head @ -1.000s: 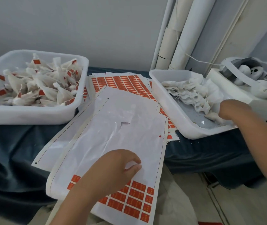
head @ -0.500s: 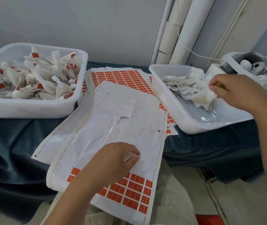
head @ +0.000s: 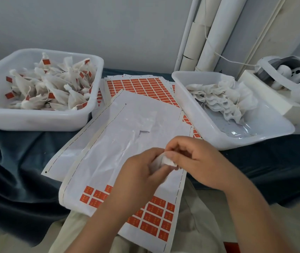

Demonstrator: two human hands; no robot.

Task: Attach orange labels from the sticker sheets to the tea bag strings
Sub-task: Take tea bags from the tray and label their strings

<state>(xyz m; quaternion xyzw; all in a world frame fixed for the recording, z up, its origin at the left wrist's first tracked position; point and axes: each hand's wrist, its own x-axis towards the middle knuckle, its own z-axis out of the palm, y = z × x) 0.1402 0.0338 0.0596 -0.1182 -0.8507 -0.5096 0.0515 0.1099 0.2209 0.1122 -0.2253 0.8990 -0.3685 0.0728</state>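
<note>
So, closest to me, both my hands are bunched together over the near edge of the tabletop. My left hand [head: 142,172] and right hand [head: 196,161] are each pinching the same white tea bag [head: 165,159] between curled fingers. I can't make out its string.

Right under them is a sticker sheet [head: 109,156] hanging over the near edge. It's mostly peeled bare, with a few rows of orange labels [head: 153,220] left at my end. Another stripped sheet [head: 83,141] peeks out from under its left side.

Toward the left edge there's a white tub [head: 36,119] heaped with labelled tea bags [head: 50,88]. Toward the right edge sits a second tub [head: 196,121] with plain tea bags [head: 222,99] piled at its far end. Between the tubs, near the far edge, lie full sticker sheets [head: 142,86]. A dark blue cloth [head: 8,161] covers the tabletop, and white pipes [head: 216,33] run up the wall behind.
</note>
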